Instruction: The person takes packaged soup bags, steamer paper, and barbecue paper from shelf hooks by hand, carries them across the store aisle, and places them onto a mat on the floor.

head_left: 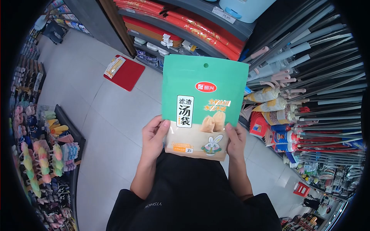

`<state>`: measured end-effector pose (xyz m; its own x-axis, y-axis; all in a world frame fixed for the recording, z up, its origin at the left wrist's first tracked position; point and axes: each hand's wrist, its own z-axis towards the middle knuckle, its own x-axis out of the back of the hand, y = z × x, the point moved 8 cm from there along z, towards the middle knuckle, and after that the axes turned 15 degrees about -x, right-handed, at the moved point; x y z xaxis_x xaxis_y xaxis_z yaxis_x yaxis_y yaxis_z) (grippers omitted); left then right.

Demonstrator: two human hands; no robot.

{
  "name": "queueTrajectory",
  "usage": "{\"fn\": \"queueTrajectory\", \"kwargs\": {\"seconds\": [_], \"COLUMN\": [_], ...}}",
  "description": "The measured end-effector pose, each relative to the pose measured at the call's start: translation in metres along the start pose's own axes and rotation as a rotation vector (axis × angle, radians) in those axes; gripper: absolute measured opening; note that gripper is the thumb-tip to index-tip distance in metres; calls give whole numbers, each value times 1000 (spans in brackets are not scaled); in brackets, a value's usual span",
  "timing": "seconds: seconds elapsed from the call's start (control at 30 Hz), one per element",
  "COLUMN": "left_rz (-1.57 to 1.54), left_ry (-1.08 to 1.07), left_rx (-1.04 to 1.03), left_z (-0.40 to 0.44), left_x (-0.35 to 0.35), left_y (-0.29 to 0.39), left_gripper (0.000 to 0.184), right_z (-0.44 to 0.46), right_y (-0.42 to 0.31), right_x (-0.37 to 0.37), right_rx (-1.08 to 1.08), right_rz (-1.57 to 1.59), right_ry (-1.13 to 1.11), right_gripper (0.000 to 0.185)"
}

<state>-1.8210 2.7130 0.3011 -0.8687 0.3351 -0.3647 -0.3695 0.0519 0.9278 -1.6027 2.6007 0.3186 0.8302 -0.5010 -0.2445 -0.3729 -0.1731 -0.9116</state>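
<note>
The soup bag packet (205, 104) was located between the left grip (155, 136) and the right grip (236, 138), upright, with its printed front facing the wearer. Its upper section was green with a round hang hole; its lower section was beige and carried a rabbit figure. The left grip pinched the lower left edge, thumb on the front face. The right grip pinched the lower right edge in the same manner. The fingers behind the packet were partly hidden.

Below and between both grips was the black shirt (192, 192). Beyond the left grip, to its forward left, a red mat (132, 77) lay on the tiled floor (104, 127), with a packaged item (115, 67) on it. Forward of both grips stood the curved shelf unit (231, 22), holding red packages (192, 27). To the right of the right grip, long poles (327, 77) were racked closely together. Well left of the left grip, multicoloured fluffy items (42, 161) hung from a display rack (75, 134).
</note>
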Motion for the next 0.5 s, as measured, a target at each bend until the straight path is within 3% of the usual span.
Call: {"fn": "queueTrajectory", "kwargs": {"seconds": [0.5], "left_rz": [-35], "left_ry": [-8], "left_rx": [-1], "left_z": [7], "left_x": [3], "left_y": [6], "left_gripper": [23], "right_z": [11], "right_y": [-5], "right_x": [-10], "right_rx": [-1], "right_rz": [-6], "right_ry": [-6], "right_gripper": [25]}}
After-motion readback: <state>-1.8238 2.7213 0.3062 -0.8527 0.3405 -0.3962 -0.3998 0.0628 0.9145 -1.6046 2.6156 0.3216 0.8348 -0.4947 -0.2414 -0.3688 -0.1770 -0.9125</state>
